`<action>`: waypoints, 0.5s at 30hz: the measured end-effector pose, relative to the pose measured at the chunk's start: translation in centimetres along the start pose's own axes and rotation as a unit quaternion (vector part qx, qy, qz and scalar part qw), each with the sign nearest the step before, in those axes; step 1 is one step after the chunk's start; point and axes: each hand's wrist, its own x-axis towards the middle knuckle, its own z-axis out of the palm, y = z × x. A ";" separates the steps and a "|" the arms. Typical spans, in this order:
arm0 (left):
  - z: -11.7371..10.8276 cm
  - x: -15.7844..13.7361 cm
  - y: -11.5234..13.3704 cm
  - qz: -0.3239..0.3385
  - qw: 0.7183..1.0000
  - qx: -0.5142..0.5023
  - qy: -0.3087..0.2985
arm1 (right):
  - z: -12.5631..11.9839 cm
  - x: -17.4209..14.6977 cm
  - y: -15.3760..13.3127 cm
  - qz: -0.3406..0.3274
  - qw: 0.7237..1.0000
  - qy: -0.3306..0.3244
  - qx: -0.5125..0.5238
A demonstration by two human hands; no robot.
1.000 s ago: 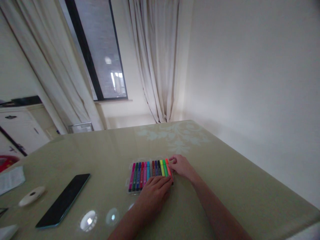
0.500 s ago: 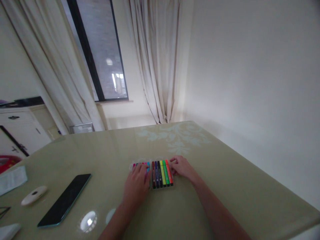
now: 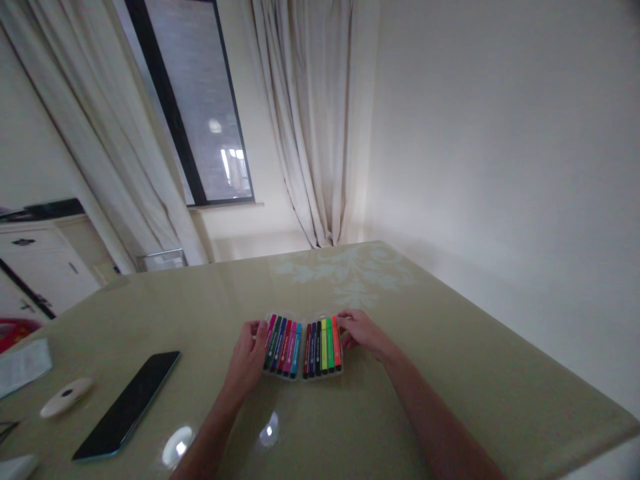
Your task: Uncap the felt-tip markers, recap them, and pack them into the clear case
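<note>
An opened clear plastic marker case [image 3: 299,379] lies on the table with a row of coloured markers in each half. Dark green, blue, red, pink and light blue markers [image 3: 283,347] fill the left half. In the right half are dark, yellow, green and orange markers [image 3: 323,345]. My left hand [image 3: 247,353] grips the outer left edge, thumb on top and fingers curled at the side. Along the outer right edge, my right hand [image 3: 363,332] is closed with its fingertips on the rim. Both outer edges look slightly raised, tilting the halves inward.
A black phone or tablet [image 3: 127,405] lies to the left on the glossy table [image 3: 210,307]. Beyond it are a white oval object [image 3: 66,397] and a pale folded cloth or paper [image 3: 24,367]. A wall [image 3: 500,167] runs along the right side.
My left hand has moved left from on top of the left markers to the case's outer edge, uncovering them. Both halves now tilt inward. My right hand has closed onto the right edge.
</note>
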 end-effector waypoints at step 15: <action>3.7 -3.1 2.4 0.139 0.973 -0.114 -0.147 | 6.5 -1.8 -0.2 -0.238 0.968 0.014 0.078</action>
